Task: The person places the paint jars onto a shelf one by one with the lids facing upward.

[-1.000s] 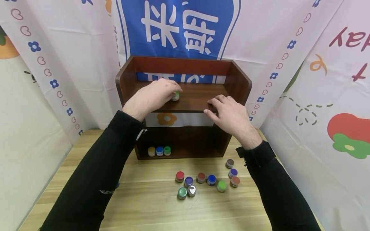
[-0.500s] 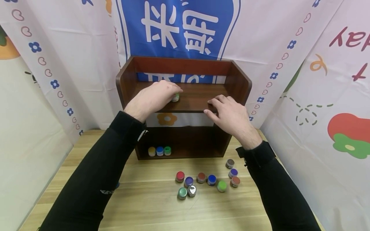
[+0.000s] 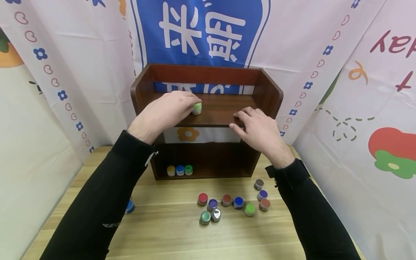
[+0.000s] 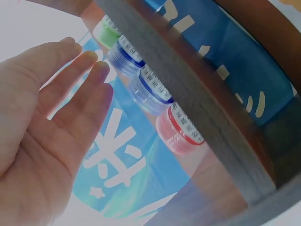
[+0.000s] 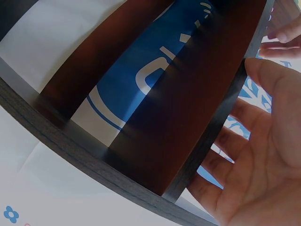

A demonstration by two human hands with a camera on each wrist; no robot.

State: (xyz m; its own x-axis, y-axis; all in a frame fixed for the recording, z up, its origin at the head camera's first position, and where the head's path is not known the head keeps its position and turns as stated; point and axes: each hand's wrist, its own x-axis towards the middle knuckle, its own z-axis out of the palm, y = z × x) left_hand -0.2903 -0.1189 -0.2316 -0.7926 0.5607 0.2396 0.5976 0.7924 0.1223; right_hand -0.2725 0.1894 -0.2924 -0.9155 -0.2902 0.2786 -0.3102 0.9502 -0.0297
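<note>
My left hand (image 3: 169, 110) is over the left part of the upper shelf of a dark brown wooden rack (image 3: 224, 108), fingers loosely extended. Just past its fingertips stands a small paint jar with a light green lid (image 3: 196, 109). In the left wrist view this green jar (image 4: 107, 34) ends a row with two blue jars (image 4: 151, 92) and a red jar (image 4: 178, 129); the hand is beside them with nothing in its fingers. My right hand (image 3: 258, 128) rests at the upper shelf's front edge on the right, relaxed, its thumb against the edge in the right wrist view.
Yellow, blue and green jars (image 3: 180, 170) stand at the lower shelf's left end. Several jars with red, purple, brown, blue, green and silver lids (image 3: 216, 215) lie scattered on the wooden table (image 3: 162, 231). A blue-lidded jar (image 3: 130, 207) sits beside the left sleeve.
The left hand has drawn slightly left off the light green jar, which now shows more. The left sleeve shifted left, uncovering a blue lid on the table. The right hand stayed put.
</note>
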